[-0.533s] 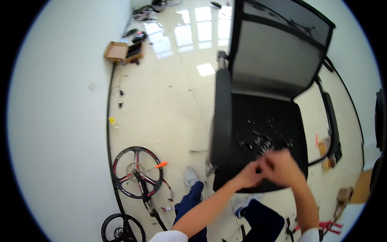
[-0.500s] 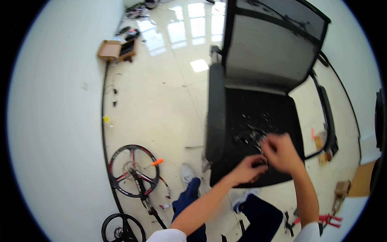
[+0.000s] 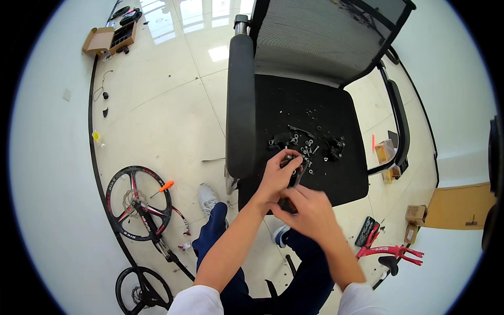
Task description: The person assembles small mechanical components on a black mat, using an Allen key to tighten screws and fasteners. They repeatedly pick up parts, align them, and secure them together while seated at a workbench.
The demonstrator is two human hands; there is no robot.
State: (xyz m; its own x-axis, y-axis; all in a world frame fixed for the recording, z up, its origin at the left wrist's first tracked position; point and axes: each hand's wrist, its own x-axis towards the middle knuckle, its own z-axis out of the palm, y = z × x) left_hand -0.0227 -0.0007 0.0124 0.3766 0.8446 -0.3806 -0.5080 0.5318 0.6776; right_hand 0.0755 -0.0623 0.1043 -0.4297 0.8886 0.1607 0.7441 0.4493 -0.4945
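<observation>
My left hand (image 3: 275, 176) is closed, its thumb and fingers pinching a small dark metal part (image 3: 299, 177) above the front of the black chair seat (image 3: 344, 186). Just nearer to me, my right hand (image 3: 311, 211) is closed with its fingers curled at the lower end of that part. My fingers hide much of it, so its exact kind cannot be made out. Beyond my hands, loose bolts, nuts and washers (image 3: 311, 145) lie scattered on the seat. Black bracket-like pieces (image 3: 282, 139) lie on their left, and a cluster of small black parts (image 3: 335, 147) on their right.
Armrests (image 3: 241, 110) flank the seat, and a mesh backrest (image 3: 310, 44) rises behind. To the left are a spoked bicycle wheel (image 3: 137, 181) and an orange-handled screwdriver (image 3: 167, 185). A red bicycle frame (image 3: 386, 251) lies lower right, an opened cardboard box (image 3: 100, 41) far left.
My right hand has come down from the small parts toward my left hand. The dark part now shows between both hands. The whole view has shifted, with the chair further left and higher.
</observation>
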